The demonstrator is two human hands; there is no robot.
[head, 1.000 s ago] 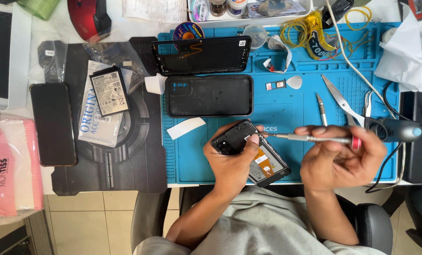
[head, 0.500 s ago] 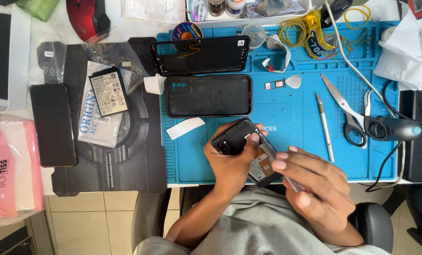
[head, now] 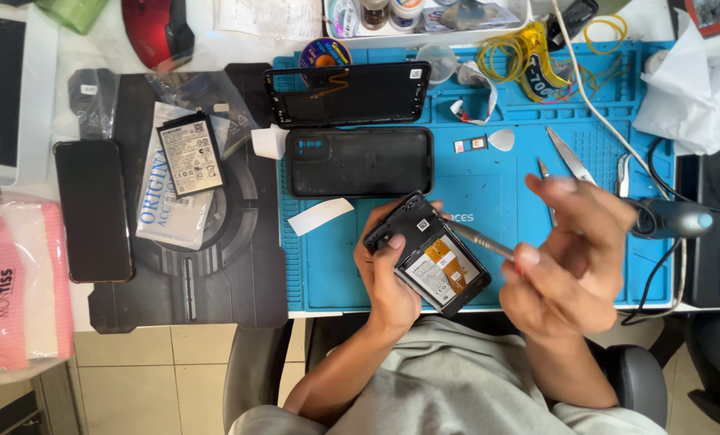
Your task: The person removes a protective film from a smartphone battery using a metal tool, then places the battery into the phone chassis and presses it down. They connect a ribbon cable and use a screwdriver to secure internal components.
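My left hand (head: 392, 278) holds an opened black phone (head: 428, 254) by its upper end, back side up, with its battery and an orange flex cable showing. My right hand (head: 565, 254) grips a thin metal tool (head: 477, 238) whose tip rests at the phone's right edge. Both are above the near edge of the blue work mat (head: 489, 185). A black back cover (head: 360, 161) and a black phone frame (head: 348, 93) lie further back on the mat.
Scissors (head: 573, 157), tweezers (head: 545, 181), a card tray (head: 471, 145), a white pick (head: 502, 139) and yellow bands (head: 529, 60) lie on the mat. A loose battery (head: 189, 153), a dark phone (head: 94, 209), a red mouse (head: 154, 28) and a pink pack (head: 13, 286) sit left. A grey corded handle (head: 670, 217) lies right.
My right hand swung down in front of the phone, then came back up to the phone's right side with the thin tool now angled at the phone's edge. The left hand kept its hold.
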